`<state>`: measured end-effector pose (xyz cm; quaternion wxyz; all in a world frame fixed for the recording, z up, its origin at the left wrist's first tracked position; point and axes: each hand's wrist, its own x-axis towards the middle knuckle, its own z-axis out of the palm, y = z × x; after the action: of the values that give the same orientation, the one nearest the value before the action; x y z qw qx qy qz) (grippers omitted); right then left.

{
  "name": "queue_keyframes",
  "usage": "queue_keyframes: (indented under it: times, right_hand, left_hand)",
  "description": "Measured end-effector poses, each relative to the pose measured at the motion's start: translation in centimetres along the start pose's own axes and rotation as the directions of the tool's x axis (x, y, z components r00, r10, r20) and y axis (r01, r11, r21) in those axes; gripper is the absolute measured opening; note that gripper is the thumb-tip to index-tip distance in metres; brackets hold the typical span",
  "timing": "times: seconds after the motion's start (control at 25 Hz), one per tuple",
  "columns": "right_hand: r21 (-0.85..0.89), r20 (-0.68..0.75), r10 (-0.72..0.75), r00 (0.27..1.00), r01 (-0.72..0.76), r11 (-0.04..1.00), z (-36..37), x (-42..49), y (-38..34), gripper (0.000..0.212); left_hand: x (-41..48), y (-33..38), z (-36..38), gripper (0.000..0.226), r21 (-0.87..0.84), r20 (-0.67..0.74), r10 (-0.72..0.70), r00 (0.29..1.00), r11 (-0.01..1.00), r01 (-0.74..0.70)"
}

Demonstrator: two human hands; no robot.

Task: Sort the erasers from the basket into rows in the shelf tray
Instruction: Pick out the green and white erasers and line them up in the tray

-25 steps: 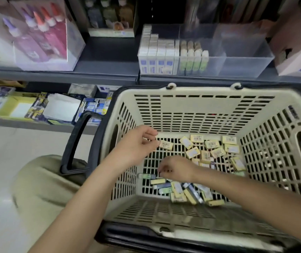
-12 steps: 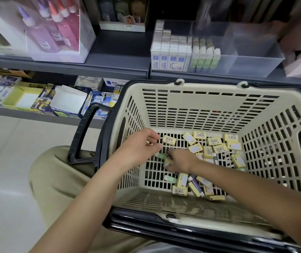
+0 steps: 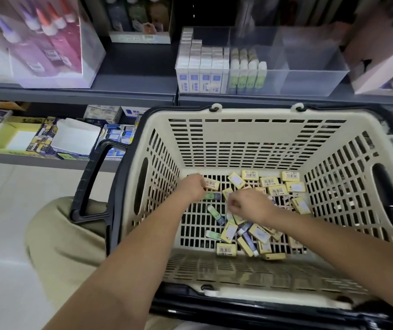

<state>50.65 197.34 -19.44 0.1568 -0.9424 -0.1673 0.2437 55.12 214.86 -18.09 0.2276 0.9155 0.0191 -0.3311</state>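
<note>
head view: the cream basket [image 3: 238,139] sits below the shelf, with yellow erasers [image 3: 250,175] scattered along the far edge of its floor and piled toward the near right corner. the left hand [image 3: 193,189] is curled beside one eraser near the far left corner, and the right hand [image 3: 250,207] is curled over the pile. it cannot be told whether either hand grips anything. the clear shelf tray [image 3: 309,75] holds rows at its left end.

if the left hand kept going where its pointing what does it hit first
Likely the yellow barcoded eraser just ahead of the left hand; depth is unclear, they may already touch.
</note>
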Motion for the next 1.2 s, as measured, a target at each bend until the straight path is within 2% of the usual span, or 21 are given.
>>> queue_keyframes:
  times: [0.12, 0.2, 0.28, 0.32, 0.4, 0.48, 0.6, 0.76, 0.88, 0.92, 0.96, 1.0, 1.04, 1.12, 1.2]
  right_hand:
    - [-0.036, 0.114, -0.036, 0.993, 0.04, 0.999, 1.8, 1.3, -2.7, 0.021]
    - [-0.108, 0.145, 0.032, 0.989, -0.017, 0.994, 2.7, 2.2, -3.4, 0.029]
    - [-0.109, 0.127, 0.079, 0.989, -0.066, 0.992, 3.1, 2.7, -3.4, 0.026]
    - [-0.054, 0.113, 0.102, 0.988, -0.096, 0.994, 3.0, 2.7, -3.3, 0.025]
    - [0.145, 0.052, 0.151, 0.987, -0.157, 0.977, 2.1, 2.6, -2.3, 0.024]
    - [0.363, -0.056, 0.224, 0.973, -0.189, 0.913, 0.5, 2.5, -1.2, 0.021]
    - [0.547, -0.14, 0.295, 0.945, -0.175, 0.819, -1.5, 2.4, -0.5, 0.024]
    - [0.679, -0.079, 0.309, 0.948, -0.176, 0.713, -1.7, 3.0, -1.6, 0.029]
    - [0.783, -0.057, 0.33, 0.942, -0.163, 0.601, -1.5, 3.3, -2.0, 0.035]
    - [0.751, -0.062, 0.317, 0.947, -0.165, 0.639, -1.2, 3.0, -2.1, 0.03]
    - [0.63, -0.058, 0.258, 0.964, -0.165, 0.758, -0.7, 2.6, -2.2, 0.024]
    - [0.439, 0.001, 0.17, 0.985, -0.153, 0.885, 0.1, 2.1, -2.3, 0.022]
    - [0.236, 0.109, 0.092, 0.99, -0.115, 0.965, 1.2, 1.6, -2.6, 0.027]
    - [-0.076, 0.285, 0.036, 0.958, -0.015, 0.997, 3.1, 0.8, -3.3, 0.039]
    - [-0.198, 0.268, 0.015, 0.963, 0.04, 0.979, 4.0, 0.7, -3.7, 0.038]
  left_hand:
    - [1.0, -2.3, 1.8, 0.027, -0.028, 0.005, 0.034, 0.999, 0.999, -0.034]
    - [1.5, -2.7, 2.2, 0.018, 0.068, 0.005, 0.071, 0.997, 0.995, -0.071]
    - [1.6, -2.9, 2.5, 0.013, 0.155, -0.014, 0.1, 0.995, 0.983, -0.096]
    - [1.7, -3.1, 2.6, 0.012, 0.113, -0.024, 0.098, 0.995, 0.989, -0.095]
    - [1.8, -3.3, 2.4, 0.011, -0.158, -0.042, 0.056, 0.998, 0.986, -0.062]
    - [1.8, -2.8, 1.6, 0.014, -0.462, -0.06, 0.007, 0.998, 0.886, -0.034]
    - [1.2, -0.9, 0.5, 0.016, -0.753, 0.011, -0.019, 1.0, 0.658, 0.021]
    - [0.4, 0.4, -0.1, 0.028, -0.908, 0.291, 0.124, 0.949, 0.349, 0.232]
    - [0.6, -0.1, 0.0, 0.047, -0.918, 0.3, 0.118, 0.947, 0.304, 0.254]
    - [0.7, -0.4, 0.1, 0.051, -0.923, 0.285, 0.076, 0.956, 0.292, 0.252]
    - [0.8, -0.7, 0.1, 0.051, -0.927, 0.273, 0.038, 0.961, 0.275, 0.253]
    - [0.9, -0.9, 0.2, 0.045, -0.931, 0.266, 0.01, 0.964, 0.262, 0.254]
    - [0.9, -1.2, 0.3, 0.038, -0.932, 0.265, -0.003, 0.964, 0.254, 0.258]
    - [0.7, -1.4, 0.4, 0.031, -0.925, 0.288, 0.005, 0.958, 0.261, 0.276]
    - [0.6, -1.6, 0.6, 0.028, -0.915, 0.314, 0.02, 0.949, 0.271, 0.297]
